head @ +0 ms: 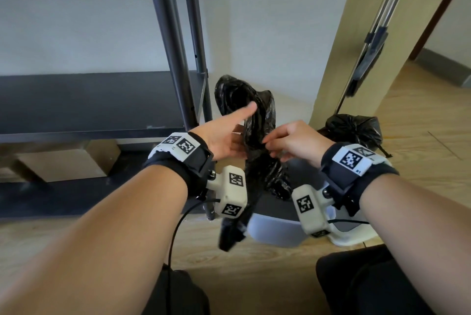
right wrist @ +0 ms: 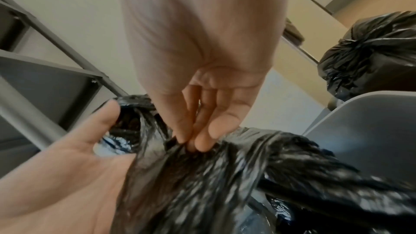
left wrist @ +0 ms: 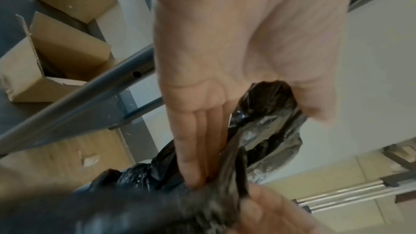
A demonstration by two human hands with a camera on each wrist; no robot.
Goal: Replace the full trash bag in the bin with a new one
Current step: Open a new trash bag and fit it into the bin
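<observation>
I hold a crumpled new black trash bag (head: 257,116) up over the grey bin (head: 275,230). My left hand (head: 237,136) lies against the bag with straight fingers (left wrist: 193,149) and the thumb spread upward. In the left wrist view the bag (left wrist: 270,131) passes between thumb and fingers. My right hand (head: 270,146) pinches a fold of the bag (right wrist: 202,184) with its fingertips (right wrist: 202,140), close to the left hand (right wrist: 74,149). The bag's tail hangs down in front of the bin (right wrist: 364,131). A full, tied black bag (head: 354,128) sits on the floor behind the bin, to the right.
A dark metal shelf rack (head: 89,100) with upright posts (head: 173,59) stands at the left, with cardboard boxes (head: 63,161) under it. A metal-handled mop (head: 377,34) leans on a wooden column (head: 339,59) at the right. The floor is light wood.
</observation>
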